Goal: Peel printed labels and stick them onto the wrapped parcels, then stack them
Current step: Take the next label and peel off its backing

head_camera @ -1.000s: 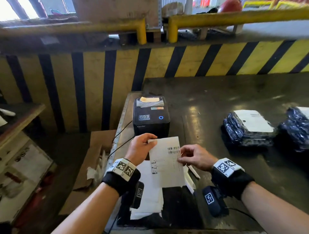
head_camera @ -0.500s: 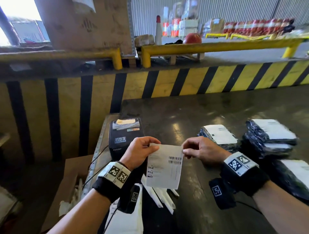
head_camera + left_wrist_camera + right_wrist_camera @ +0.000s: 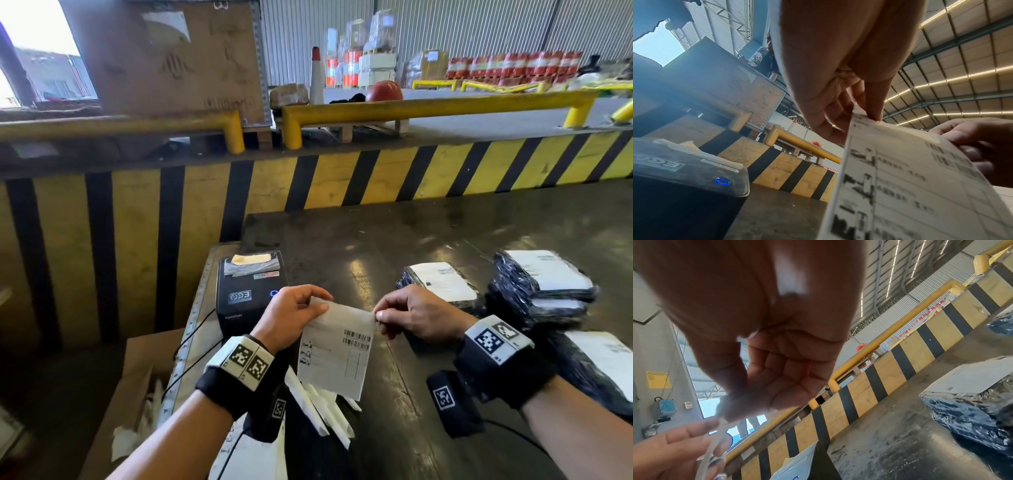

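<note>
While the label (image 3: pixel 337 346) is hanging in the air above the bench (image 3: pixel 428 240), both hands are working its top edge — the left hand (image 3: pixel 291 317) is pinching the top left corner between thumb and fingers (image 3: pixel 872 104), and the right hand (image 3: pixel 416 315) is nipping the top right corner with thumb and forefinger tips, the other fingers curled in. Judging by that grip, the step in hand is splitting the sticker from its backing at the right corner.

To do it well, the right fingertips should be rolling the corner until the two layers part, not tearing; the left hand should be keeping the sheet taut and flat so the paper is not creasing across the barcode. Once a corner is lifting, a slow, low pull along the sheet ought to be keeping the sticker from curling onto itself. Whether the layers are already parting, the views are not showing.

Labelled parcels (image 3: pixel 442 284) are lying on the bench to the right, a stack (image 3: pixel 541 284) beyond them; the printer (image 3: pixel 248 294) is sitting just behind the left hand, and loose backing strips (image 3: pixel 318 407) are lying on the bench below the label.
</note>
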